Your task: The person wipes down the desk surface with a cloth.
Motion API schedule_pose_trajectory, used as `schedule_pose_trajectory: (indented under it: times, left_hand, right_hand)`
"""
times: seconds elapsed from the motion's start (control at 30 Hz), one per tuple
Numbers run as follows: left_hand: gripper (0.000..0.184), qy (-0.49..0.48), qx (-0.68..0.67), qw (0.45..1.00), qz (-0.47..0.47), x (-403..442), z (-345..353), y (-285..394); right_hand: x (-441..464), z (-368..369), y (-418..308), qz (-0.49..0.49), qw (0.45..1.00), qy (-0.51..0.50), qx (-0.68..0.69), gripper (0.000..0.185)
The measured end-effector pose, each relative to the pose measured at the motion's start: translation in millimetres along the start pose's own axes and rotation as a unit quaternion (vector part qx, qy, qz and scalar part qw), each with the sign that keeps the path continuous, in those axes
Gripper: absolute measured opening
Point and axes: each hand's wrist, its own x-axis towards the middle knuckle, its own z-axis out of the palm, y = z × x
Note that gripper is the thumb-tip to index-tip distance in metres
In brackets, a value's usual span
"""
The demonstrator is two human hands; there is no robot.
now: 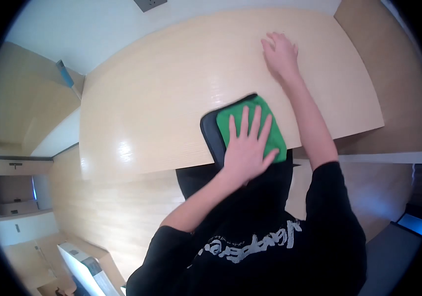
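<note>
A green cloth (pixel 227 117) lies partly over a dark, flat, rounded item (pixel 212 135) at the front edge of the pale wooden desk (pixel 147 98). My left hand (pixel 245 148) rests flat on the cloth with its fingers spread, pressing on it rather than gripping. Farther back on the right, my right hand (pixel 281 53) is on or just over the desk, its fingers apart and slightly bent, with nothing in it. What the dark item is cannot be made out.
A wall socket (pixel 150 4) is behind the desk. Wooden panels (pixel 383 59) stand at the right. A blue-and-white object (pixel 66 75) is at the left. At the lower left is a white box-like object (pixel 85 266), with part of a person beside it.
</note>
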Motion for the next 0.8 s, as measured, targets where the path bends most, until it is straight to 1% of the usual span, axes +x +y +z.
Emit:
schedule_pose_trajectory:
  times: [0.03, 0.1, 0.13, 0.17, 0.2, 0.23, 0.27, 0.3, 0.33, 0.37, 0.4, 0.43, 0.47, 0.5, 0.53, 0.57, 0.63, 0.7, 0.8]
  left_hand:
    - [0.082, -0.002, -0.020, 1.000, 0.004, -8, -2, 6]
    - [0.070, 0.035, -0.054, 0.998, 0.003, -11, -6, 6]
    - [0.070, 0.042, -0.058, 0.997, 0.002, -12, -10, 3]
    - [0.060, 0.056, -0.177, 0.983, -0.004, -15, -16, -7]
    - [0.050, 0.070, -0.292, 0.954, -0.008, -21, -24, -17]
    - [0.036, 0.111, -0.376, 0.918, -0.056, -26, -35, -25]
    - [0.033, 0.179, -0.339, 0.922, -0.060, -35, -37, -38]
    - [0.032, 0.210, -0.300, 0.925, -0.100, -42, -42, -48]
    - [0.034, 0.239, -0.250, 0.932, -0.110, -47, -41, -60]
    - [0.038, 0.236, -0.234, 0.932, -0.143, -53, -43, -68]
    - [0.041, 0.242, -0.213, 0.935, -0.150, -55, -38, -73]
    - [0.043, 0.246, -0.191, 0.937, -0.157, -55, -34, -79]
    - [0.046, 0.228, -0.160, 0.949, -0.151, -57, -31, -76]
    - [0.050, 0.209, -0.129, 0.959, -0.144, -54, -32, -69]
    - [0.055, 0.161, -0.057, 0.975, -0.145, -52, -29, -65]
    - [0.058, 0.149, -0.030, 0.977, -0.153, -50, -25, -63]
    - [0.060, 0.121, -0.039, 0.977, -0.171, -49, -33, -62]
    - [0.061, 0.096, -0.027, 0.982, -0.158, -50, -31, -64]
    - [0.063, 0.080, -0.021, 0.983, -0.163, -48, -33, -56]
  right_hand:
    - [-5, -15, -8, -0.018, 0.996, -0.020, 0.089, 0.045]
    - [-32, -28, -31, -0.108, 0.989, -0.044, 0.091, 0.038]
    - [-57, -42, -46, -0.132, 0.984, -0.032, 0.113, 0.034]
    - [-87, -55, -63, -0.154, 0.978, -0.021, 0.136, 0.031]
    - [-118, -64, -74, -0.136, 0.979, -0.044, 0.147, 0.033]
    - [-146, -71, -83, -0.119, 0.978, -0.065, 0.156, 0.035]
    - [-174, -71, -87, -0.128, 0.981, -0.068, 0.132, 0.042]
    - [-199, -65, -87, -0.136, 0.982, -0.071, 0.107, 0.049]
    - [-217, -58, -90, -0.123, 0.982, -0.120, 0.072, 0.057]
    - [-228, -52, -94, -0.109, 0.979, -0.167, 0.036, 0.066]
    - [-231, -48, -96, -0.111, 0.980, -0.165, 0.029, 0.066]
    - [-230, -42, -100, -0.121, 0.983, -0.140, -0.009, 0.071]
    - [-227, -38, -101, -0.130, 0.984, -0.115, -0.045, 0.077]
    - [-218, -33, -99, -0.131, 0.984, -0.111, -0.048, 0.077]
    - [-204, -28, -95, -0.132, 0.983, -0.111, -0.060, 0.080]
    - [-189, -22, -90, -0.135, 0.982, -0.112, -0.071, 0.082]
    - [-151, -3, -82, -0.148, 0.981, -0.088, -0.089, 0.084]
    - [-105, 20, -72, -0.155, 0.980, -0.070, -0.103, 0.083]
    - [-36, 40, -60, -0.145, 0.982, -0.082, -0.093, 0.081]
